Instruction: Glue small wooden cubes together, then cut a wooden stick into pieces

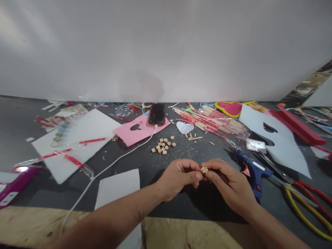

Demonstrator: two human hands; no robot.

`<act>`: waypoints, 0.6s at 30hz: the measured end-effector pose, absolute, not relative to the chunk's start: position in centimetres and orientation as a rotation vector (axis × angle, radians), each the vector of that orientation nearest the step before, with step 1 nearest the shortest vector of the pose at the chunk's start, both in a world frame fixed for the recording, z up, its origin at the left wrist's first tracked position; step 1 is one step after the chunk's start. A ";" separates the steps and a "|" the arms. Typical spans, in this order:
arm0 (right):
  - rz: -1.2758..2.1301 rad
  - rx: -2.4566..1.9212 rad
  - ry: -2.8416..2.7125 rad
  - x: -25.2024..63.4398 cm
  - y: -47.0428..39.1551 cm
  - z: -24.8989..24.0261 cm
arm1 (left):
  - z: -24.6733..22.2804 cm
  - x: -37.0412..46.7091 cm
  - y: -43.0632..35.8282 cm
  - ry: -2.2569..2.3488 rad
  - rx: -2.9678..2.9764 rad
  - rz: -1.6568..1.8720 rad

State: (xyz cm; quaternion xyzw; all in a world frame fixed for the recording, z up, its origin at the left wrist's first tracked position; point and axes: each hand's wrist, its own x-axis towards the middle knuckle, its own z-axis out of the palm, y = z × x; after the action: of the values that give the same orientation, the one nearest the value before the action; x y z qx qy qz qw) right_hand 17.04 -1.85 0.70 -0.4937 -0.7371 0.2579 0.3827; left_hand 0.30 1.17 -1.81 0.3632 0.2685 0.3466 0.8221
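Your right hand (230, 185) has its grip closed on a small pale piece (204, 169), pinched between thumb and forefinger, just above the desk (153, 204) near its front edge. Your left hand (178, 178) comes right up to the piece from the other side, thumb and forefinger drawn close together; you cannot tell from here whether that grip has hold of anything.

Beyond your left hand lies a loose heap of similar pieces (163, 146), with crumbs scattered around it. Short stick bits (195, 138) lie to the right of the heap, just in front of a paper heart (185, 127). Behind the heap, the phone (157, 114) rests on a pink sheet (129, 130), its cable (114, 159) running toward you. Just beyond your right hand is the blue glue gun (252, 169), and a white card (118, 185) lies beside your left forearm.
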 end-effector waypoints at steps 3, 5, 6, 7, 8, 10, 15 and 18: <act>0.677 -1.221 -1.905 17.1 -1.8 0.7 | -1.5 0.2 1.2 0.590 0.741 0.719; 0.678 -1.193 -1.930 17.2 -1.7 0.6 | -1.4 0.1 1.3 0.601 0.727 0.713; 0.677 -1.181 -1.940 17.2 -1.7 0.5 | -1.4 0.1 1.3 0.605 0.728 0.712; 0.676 -1.171 -1.948 17.3 -1.7 0.5 | -1.4 0.1 1.3 0.606 0.732 0.711; 0.678 -1.162 -1.954 17.3 -1.7 0.4 | -1.4 0.1 1.3 0.606 0.736 0.710; 0.681 -1.151 -1.970 17.4 -1.6 0.4 | -1.5 0.1 1.3 0.597 0.740 0.707; 0.621 -1.152 -2.034 17.6 -1.4 0.5 | -1.5 0.1 1.4 0.569 0.742 0.671; 0.598 -1.164 -2.061 17.6 -1.4 0.6 | -1.5 0.1 1.4 0.585 0.737 0.655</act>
State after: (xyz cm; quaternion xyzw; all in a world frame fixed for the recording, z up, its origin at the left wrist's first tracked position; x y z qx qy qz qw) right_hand 17.59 -1.41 0.57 -0.4480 -0.7930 0.2300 0.3429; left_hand 0.08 1.40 -1.47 0.3487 0.2768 0.3096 0.8402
